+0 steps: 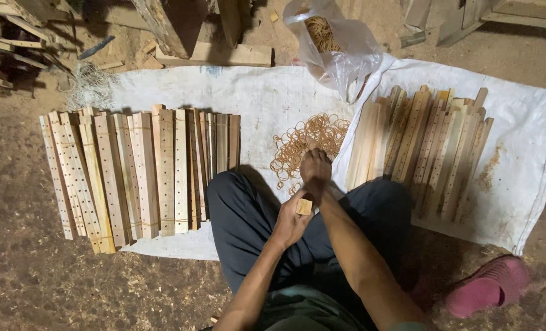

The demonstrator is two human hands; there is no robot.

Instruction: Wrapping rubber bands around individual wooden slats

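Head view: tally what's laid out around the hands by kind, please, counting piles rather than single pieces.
Rows of wooden slats: 2, drilled ones and plain ones
Loose rubber band piles: 1
Clear plastic bags: 1
White ground sheets: 1
Pink shoes: 1
Slat bundles held in left hand: 1
Total: 7
Right hand reaches the bands.

The scene is viewed from a single head-worn camera, aimed steeply down over the seated person's lap at the white sheet [261, 92] on the ground, fairly close.
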